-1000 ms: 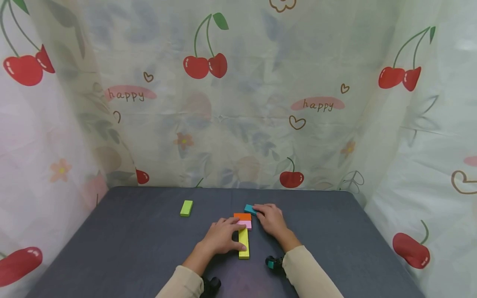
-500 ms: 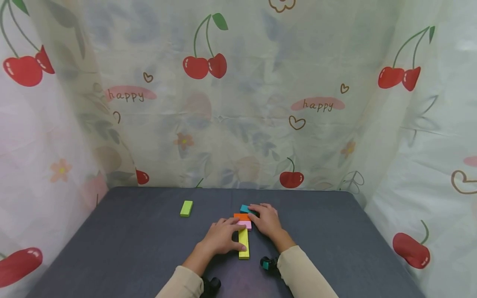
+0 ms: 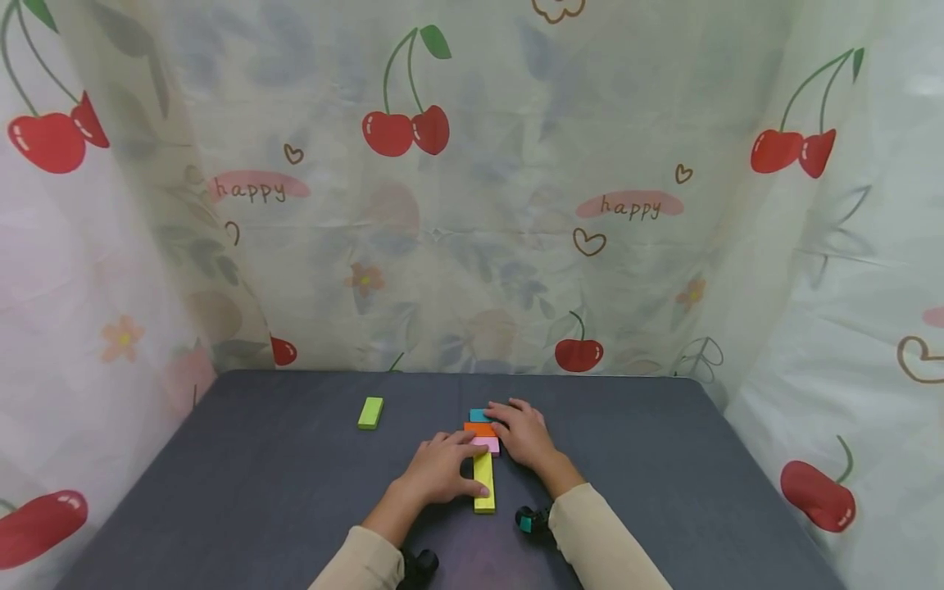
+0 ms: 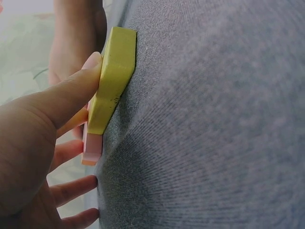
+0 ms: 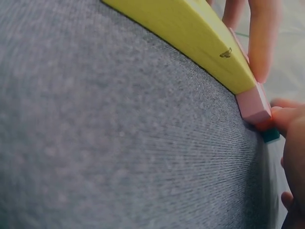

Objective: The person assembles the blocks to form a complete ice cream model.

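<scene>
Head view: on the dark desk [image 3: 280, 467], four blocks lie in a run going near to far: yellow block [image 3: 483, 474] lengthwise, then pink block [image 3: 492, 445], orange block [image 3: 478, 429] and blue block [image 3: 478, 415] set crosswise. Blue is at the far end and looks to abut orange; its right part is under the fingers. Green block [image 3: 370, 413] sits alone, far left, well apart from the run and touched by neither hand. Progress, by judgement: the lining-up is mostly done, blue about in place though not yet released; only green is outside the line. Left hand [image 3: 437, 469] spread fairly wide, thumb on yellow's near part, forefinger reaching to pink. Right hand [image 3: 527, 436] narrow, thumb and fingers about blue's right end, apparently a light pinch. Left wrist view: thumb laid along yellow's upper edge, fingers fanned, one against pink; reads as steadying with nothing clasped. Orange a mere sliver past pink; blue too little shown to judge. Right wrist view: yellow, with a small dark mark on its side, meets pink; orange and blue follow closely. Right thumb at the corner by pink and orange; whether it presses either, cannot tell. Left fingers come down beside pink.
</scene>
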`<state>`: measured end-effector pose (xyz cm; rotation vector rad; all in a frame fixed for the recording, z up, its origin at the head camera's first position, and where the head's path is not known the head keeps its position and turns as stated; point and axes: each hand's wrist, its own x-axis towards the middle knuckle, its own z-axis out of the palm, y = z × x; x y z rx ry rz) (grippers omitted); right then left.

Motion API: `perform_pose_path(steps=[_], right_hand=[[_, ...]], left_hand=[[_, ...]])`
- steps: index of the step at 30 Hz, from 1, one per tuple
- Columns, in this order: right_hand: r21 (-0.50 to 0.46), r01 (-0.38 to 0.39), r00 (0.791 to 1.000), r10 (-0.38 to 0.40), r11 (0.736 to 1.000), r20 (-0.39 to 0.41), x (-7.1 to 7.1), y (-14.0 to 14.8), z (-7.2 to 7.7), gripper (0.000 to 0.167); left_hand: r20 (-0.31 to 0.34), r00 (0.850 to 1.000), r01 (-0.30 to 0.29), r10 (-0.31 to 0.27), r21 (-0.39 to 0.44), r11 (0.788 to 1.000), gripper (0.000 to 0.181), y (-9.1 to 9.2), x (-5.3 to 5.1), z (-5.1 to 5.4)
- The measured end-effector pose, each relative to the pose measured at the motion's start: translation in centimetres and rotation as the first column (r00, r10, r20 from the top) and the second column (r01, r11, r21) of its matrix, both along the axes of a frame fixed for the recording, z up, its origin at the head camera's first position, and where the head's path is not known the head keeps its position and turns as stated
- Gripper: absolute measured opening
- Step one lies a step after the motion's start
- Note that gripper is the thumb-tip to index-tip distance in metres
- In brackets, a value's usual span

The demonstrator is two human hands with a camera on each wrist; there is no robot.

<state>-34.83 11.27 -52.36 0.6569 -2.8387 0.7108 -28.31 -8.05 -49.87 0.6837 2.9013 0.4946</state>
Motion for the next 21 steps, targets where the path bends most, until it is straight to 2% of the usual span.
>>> perform_pose_path(steps=[7, 21], right_hand=[[0.042, -0.035, 0.999, 0.034, 0.999, 0.011, -0.03, -0.13, 0.14, 0.034], [0.091, -0.049, 0.999, 0.05, 0.995, -0.005, -0.28, -0.29, -0.08, 0.036]], left_hand=[[0.007, 1.0, -0.002, 0.002, 0.005, 1.0, 0.072, -0.02, 0.0, 0.02], [-0.009, 1.0, 0.001, -0.001, 0.017, 1.0, 0.071, -0.05, 0.23, 0.2]])
